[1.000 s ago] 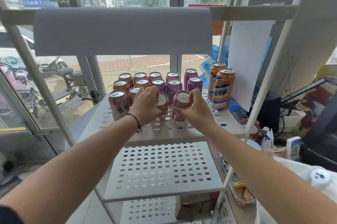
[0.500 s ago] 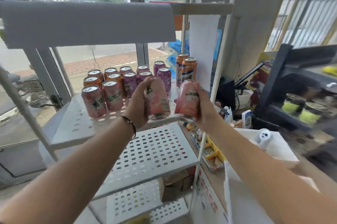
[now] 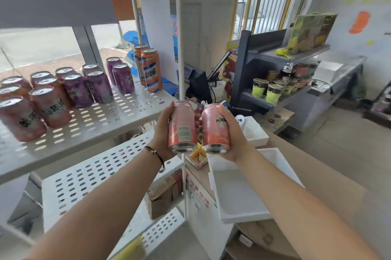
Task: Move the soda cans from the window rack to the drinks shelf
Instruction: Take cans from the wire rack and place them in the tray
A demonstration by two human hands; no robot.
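Note:
My left hand (image 3: 163, 130) grips a pink soda can (image 3: 182, 127), barcode facing me. My right hand (image 3: 236, 132) grips a second pink can (image 3: 214, 129) marked Mirinda. Both cans are held side by side in the air, just right of the white perforated window rack (image 3: 118, 118). On that rack stand several more cans: pink ones (image 3: 48, 107) at the left, purple ones (image 3: 99, 86) in the middle and two tall orange cans (image 3: 151, 70) at the right. A dark drinks shelf (image 3: 273, 103) with green-labelled cans (image 3: 273, 92) stands at the right.
A lower rack tier (image 3: 93, 177) lies under my left arm. White foam trays (image 3: 239, 192) sit on a brown counter (image 3: 328, 175) under my right arm. A till screen (image 3: 198, 84) stands behind the rack post. A green carton (image 3: 311, 31) tops the dark shelf.
Both hands lifted a pink can each off the rack and carried them right, clear of the rack's edge. My view has swung right, bringing the dark shelf into sight.

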